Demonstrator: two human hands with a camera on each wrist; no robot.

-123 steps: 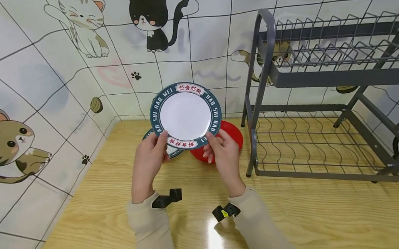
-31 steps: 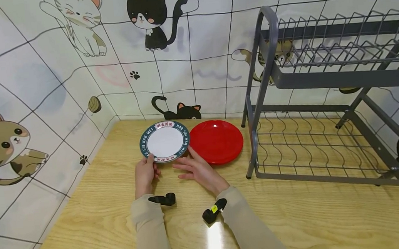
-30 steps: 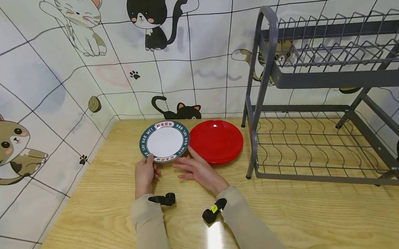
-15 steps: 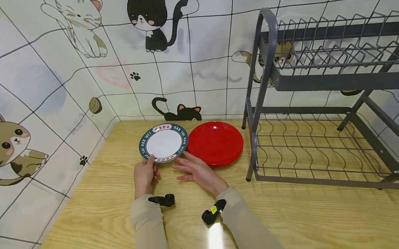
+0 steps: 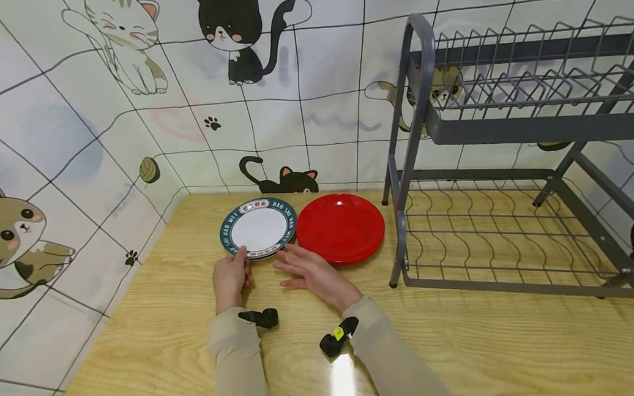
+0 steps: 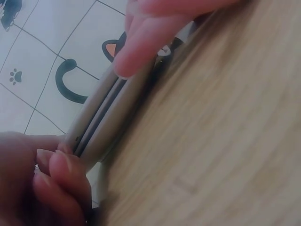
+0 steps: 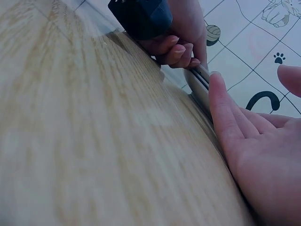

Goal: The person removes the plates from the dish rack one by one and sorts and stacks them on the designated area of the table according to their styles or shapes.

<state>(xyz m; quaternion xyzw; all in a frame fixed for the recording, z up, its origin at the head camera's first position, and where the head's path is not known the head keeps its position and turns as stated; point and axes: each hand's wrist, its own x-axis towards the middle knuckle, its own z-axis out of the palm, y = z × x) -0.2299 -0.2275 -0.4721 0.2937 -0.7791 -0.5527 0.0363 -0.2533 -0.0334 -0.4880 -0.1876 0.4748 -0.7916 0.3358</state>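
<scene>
A white plate (image 5: 258, 229) with a dark teal lettered rim lies at the table's back left. Below it a second rim shows, and the left wrist view gives the edges of the stacked plates (image 6: 106, 110) from the side. My left hand (image 5: 231, 279) pinches the stack's near left rim, thumb on top and the other fingers curled at the edge. At the near right rim, the straight, spread fingers of my right hand (image 5: 317, 278) touch the plates' edge. Just right of the stack sits a red plate (image 5: 341, 228), close beside it.
A grey two-tier dish rack (image 5: 489, 129) stands to the right on the wooden table (image 5: 157, 362). Tile-patterned walls (image 5: 330, 68) with cartoon cats rise behind and to the left. Both wrists wear black straps with small cameras.
The patterned plate, held up in both hands earlier, has come down onto the other at the back left. In the last second it has settled lower, and the right fingers have slipped down slightly.
</scene>
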